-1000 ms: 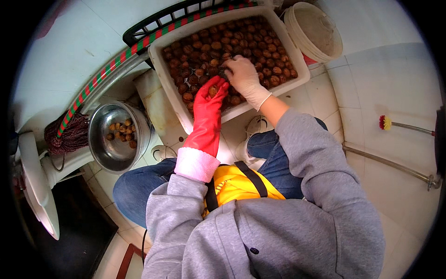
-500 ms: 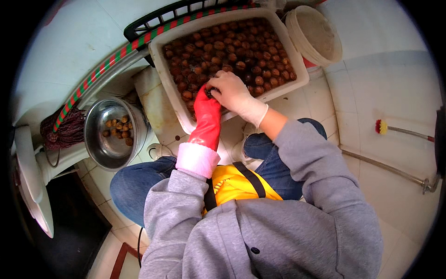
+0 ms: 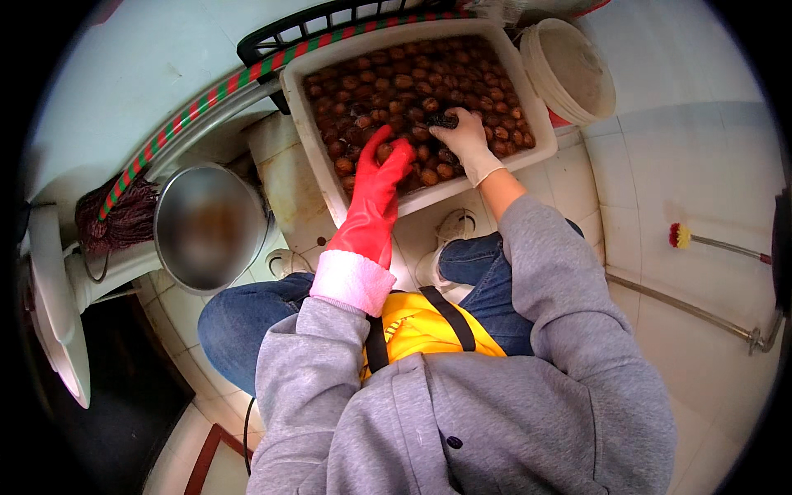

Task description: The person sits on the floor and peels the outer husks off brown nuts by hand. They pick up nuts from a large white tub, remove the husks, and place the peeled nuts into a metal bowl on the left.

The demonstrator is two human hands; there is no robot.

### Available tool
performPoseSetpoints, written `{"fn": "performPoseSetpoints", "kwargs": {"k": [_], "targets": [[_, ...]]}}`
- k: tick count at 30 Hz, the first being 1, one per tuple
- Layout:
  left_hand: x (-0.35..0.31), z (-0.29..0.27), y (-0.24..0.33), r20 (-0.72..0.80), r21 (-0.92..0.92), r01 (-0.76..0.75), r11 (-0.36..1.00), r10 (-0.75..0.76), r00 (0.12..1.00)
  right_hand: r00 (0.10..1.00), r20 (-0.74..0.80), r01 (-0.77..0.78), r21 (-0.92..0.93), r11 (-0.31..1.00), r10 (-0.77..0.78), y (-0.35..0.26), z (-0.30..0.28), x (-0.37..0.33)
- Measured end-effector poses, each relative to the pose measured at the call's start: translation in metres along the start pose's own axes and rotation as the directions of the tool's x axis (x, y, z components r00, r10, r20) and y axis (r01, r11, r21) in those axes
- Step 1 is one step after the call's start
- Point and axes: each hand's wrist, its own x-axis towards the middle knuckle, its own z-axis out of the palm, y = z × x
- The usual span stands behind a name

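Walnuts [image 3: 404, 81] crowd the dark water of a white rectangular tub [image 3: 321, 165] in front of me. My left hand [image 3: 381, 177], in a long red rubber glove with a pink cuff, is at the tub's near left part. Its thumb and fingers curl around a single walnut [image 3: 384, 153]. Further right, over the walnuts, my right hand [image 3: 467, 142] wears a thin whitish glove. Its fingers close on a dark, rough scrubber [image 3: 443, 121], partly hidden by them.
A round metal basin [image 3: 175, 257] stands at the left; its brownish contents are blurred. Beyond the tub's right corner is a whitish bucket [image 3: 601, 92]. A striped red-green pole [image 3: 183, 120] and a mop head [image 3: 114, 216] are at the left. A metal pipe [image 3: 685, 304] runs along the right wall.
My hands, together at the tub's near edge before, have moved apart. The right went right and forward with the dark scrubber; the left reached slightly further in, its fingers spreading around a walnut.
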Motion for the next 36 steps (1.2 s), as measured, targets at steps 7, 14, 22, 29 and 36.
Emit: {"fn": "performPoseSetpoints", "kwargs": {"k": [7,14,22,29,36], "targets": [[0.017,-0.010,-0.033,-0.078,0.072,-0.191,0.979,0.196,0.977,0.972,0.221,0.029,-0.447,0.894,0.079,0.004,0.001,0.004],[0.033,-0.032,-0.065,-0.223,0.366,-0.227,0.902,0.322,0.920,0.740,0.131,0.638,0.174,0.750,-0.660,-0.058,-0.009,-0.045],[0.011,-0.002,-0.038,-0.085,0.362,-0.236,0.902,0.284,0.955,0.888,0.057,0.460,-0.163,0.873,-0.457,-0.030,0.006,-0.013],[0.010,-0.002,-0.022,-0.087,-0.008,-0.045,0.999,0.044,0.995,0.996,0.078,0.075,-0.368,0.927,-0.050,0.021,0.010,0.005],[0.016,-0.016,-0.033,-0.159,0.084,-0.134,0.987,0.146,0.976,0.807,0.133,0.552,0.175,0.815,-0.575,-0.066,-0.011,-0.035]]}}
